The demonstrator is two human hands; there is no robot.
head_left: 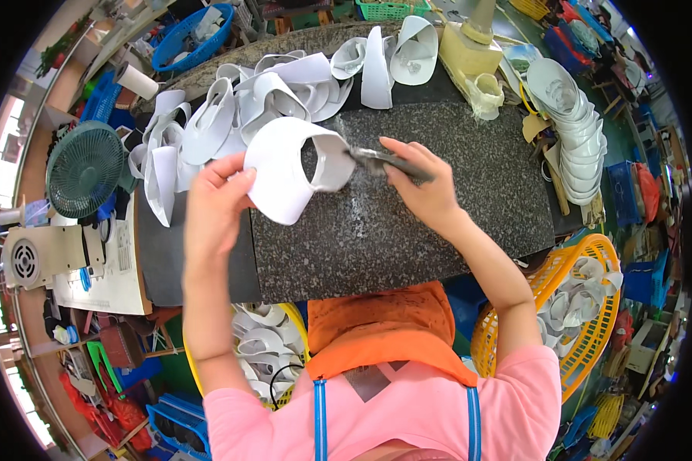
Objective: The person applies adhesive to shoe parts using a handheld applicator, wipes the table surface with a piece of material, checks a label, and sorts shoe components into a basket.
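My left hand (219, 201) pinches the left edge of a white shoe upper (275, 170) between thumb and fingers. The piece is raised over the speckled dark stone slab (407, 230), and its curved opening faces right. In my right hand (427, 184) is a dark-handled tool (404, 165), gripped with the fingers around the handle. Its narrow head reaches the upper's right edge; blur hides what kind of tool it is. Behind my left hand lies a heap of similar white uppers (269, 100).
A crusted pale pot (484, 96) stands at the slab's far right, beside a nested stack of white uppers (577, 134). Yellow baskets (592, 330) of white pieces flank me. A green fan (84, 169) and a beige machine (42, 256) are at the left.
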